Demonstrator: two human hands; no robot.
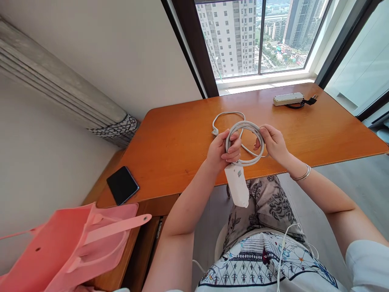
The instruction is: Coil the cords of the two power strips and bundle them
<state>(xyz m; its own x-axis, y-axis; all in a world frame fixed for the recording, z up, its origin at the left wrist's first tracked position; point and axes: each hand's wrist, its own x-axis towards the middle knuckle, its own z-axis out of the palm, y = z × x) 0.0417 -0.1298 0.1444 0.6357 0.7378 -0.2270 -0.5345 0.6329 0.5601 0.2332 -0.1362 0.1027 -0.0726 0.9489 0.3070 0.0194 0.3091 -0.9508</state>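
My left hand [223, 151] is closed round a coil of grey-white cable [244, 142], held above the near edge of the wooden table [170, 142]. My right hand [273, 142] pinches the coil's right side. A white power strip body [237, 184] hangs from the coil below my left hand. The cable's loose end [226, 117] trails onto the table and ends in a plug by my left hand.
A second white power strip with a black cord [288, 99] lies at the table's far right by the window. A black phone [122, 185] rests on the table's near left corner. A pink bag [73, 243] stands at the lower left. A wall runs along the left.
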